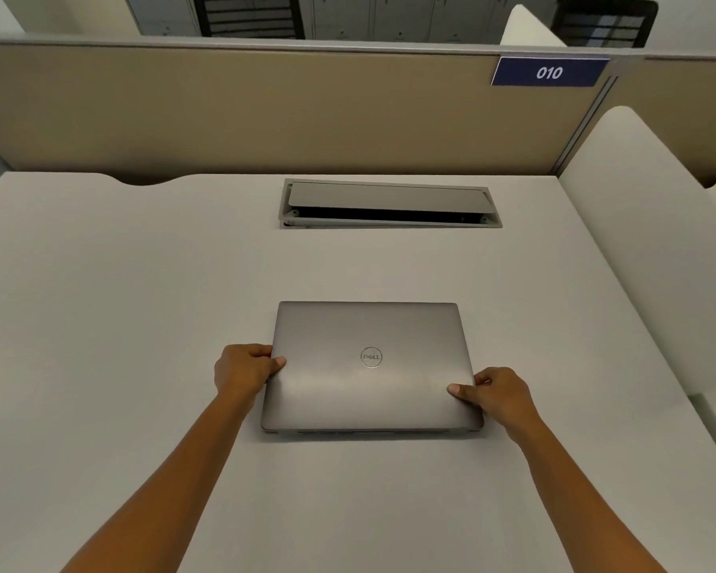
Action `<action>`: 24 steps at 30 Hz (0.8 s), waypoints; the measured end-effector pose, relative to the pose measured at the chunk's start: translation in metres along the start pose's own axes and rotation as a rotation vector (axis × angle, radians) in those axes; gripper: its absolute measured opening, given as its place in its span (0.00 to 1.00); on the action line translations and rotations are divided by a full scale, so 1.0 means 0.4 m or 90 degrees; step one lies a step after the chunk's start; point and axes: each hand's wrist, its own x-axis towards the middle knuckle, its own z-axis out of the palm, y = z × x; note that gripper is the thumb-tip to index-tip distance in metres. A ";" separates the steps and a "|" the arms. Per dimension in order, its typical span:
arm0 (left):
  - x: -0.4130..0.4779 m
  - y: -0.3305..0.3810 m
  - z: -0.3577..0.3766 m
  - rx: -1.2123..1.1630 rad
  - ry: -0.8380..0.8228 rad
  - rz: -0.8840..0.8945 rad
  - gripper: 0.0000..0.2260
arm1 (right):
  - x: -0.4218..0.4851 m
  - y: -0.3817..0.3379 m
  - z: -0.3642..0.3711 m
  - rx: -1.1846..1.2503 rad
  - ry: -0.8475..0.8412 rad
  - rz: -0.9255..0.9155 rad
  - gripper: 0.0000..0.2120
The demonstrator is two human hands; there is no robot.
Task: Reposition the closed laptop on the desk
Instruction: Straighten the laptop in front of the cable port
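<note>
A closed grey laptop with a round logo on its lid lies flat on the pale desk, near the middle and squared to the desk's edge. My left hand grips its left edge, thumb on the lid and fingers curled under the side. My right hand holds the right edge nearer the front corner, thumb on top in the same way. Both forearms reach in from the bottom of the view.
A grey cable hatch with its flap partly raised is set into the desk behind the laptop. A tan partition with a blue "010" sign backs the desk. A white side divider bounds the right.
</note>
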 end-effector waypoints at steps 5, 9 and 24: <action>-0.014 0.014 -0.005 0.130 0.028 0.054 0.16 | -0.018 -0.011 0.002 -0.005 0.008 0.014 0.20; -0.019 0.042 -0.002 0.223 0.070 0.120 0.21 | -0.084 -0.010 0.022 0.107 0.073 0.024 0.21; 0.060 0.247 0.165 0.525 -0.255 0.452 0.21 | -0.328 -0.063 0.271 0.855 0.071 0.351 0.09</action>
